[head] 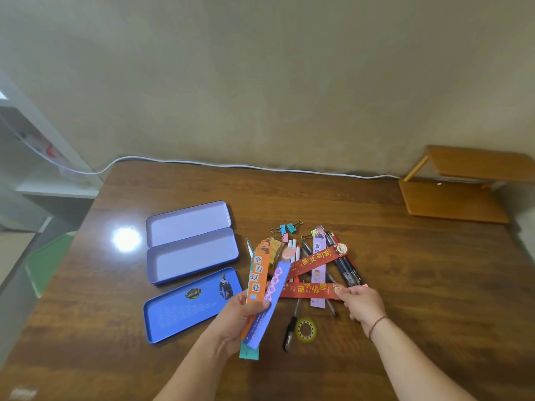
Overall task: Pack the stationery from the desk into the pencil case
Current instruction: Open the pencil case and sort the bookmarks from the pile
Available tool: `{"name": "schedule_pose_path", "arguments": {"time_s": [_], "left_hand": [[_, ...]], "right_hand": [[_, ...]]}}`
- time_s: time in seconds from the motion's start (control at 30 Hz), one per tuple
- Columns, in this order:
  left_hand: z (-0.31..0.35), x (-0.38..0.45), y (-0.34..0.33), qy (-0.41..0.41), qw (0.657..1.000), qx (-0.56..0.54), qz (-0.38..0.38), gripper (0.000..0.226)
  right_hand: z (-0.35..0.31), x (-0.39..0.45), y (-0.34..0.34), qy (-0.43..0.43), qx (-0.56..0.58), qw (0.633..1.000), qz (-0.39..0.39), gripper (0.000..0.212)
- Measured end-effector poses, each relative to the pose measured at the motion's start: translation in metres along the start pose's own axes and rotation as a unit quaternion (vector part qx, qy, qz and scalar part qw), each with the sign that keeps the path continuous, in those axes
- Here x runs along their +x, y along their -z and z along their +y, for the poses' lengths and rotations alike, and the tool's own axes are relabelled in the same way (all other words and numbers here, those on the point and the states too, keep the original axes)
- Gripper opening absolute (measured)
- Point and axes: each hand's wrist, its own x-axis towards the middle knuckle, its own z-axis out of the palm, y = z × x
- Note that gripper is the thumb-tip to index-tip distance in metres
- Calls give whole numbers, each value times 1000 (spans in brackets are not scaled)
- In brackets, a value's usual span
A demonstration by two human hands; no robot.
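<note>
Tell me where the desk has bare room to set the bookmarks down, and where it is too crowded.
Free: the wide strip between the white cable and the open pencil case; the right side of the desk, beyond the pens; the near-left corner below the loose lid. Crowded: the pile between the binder clips and tape roll.

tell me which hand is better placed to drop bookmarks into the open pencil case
Left. The left hand already grips several bookmarks beside the empty pencil case; the right hand pinches the red bookmark farther away.

Pens half buried under bookmarks, count unclear.
</note>
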Motion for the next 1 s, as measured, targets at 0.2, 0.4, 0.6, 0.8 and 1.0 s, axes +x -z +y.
{"name": "schedule_pose_path", "arguments": {"time_s": [0.2,0.4,0.6,0.8,1.0], "left_hand": [[9,1,13,-30,982,-183,-37,63],[12,-1,10,-15,975,-206,-79,60],[12,-6,-15,12,981,-142,-131,57],[9,-10,-12,22,983,-90,-161,56],[2,-16,4,24,992,-56,-111,66]], "right_hand": [[-6,-6,49,52,113,990,-73,7],[-32,-20,103,118,168,976,-71,12],[-73,-46,45,192,101,967,-135,8],[-74,-35,-5,198,35,974,-100,11],[-63,7,-8,127,-131,981,67,33]]}}
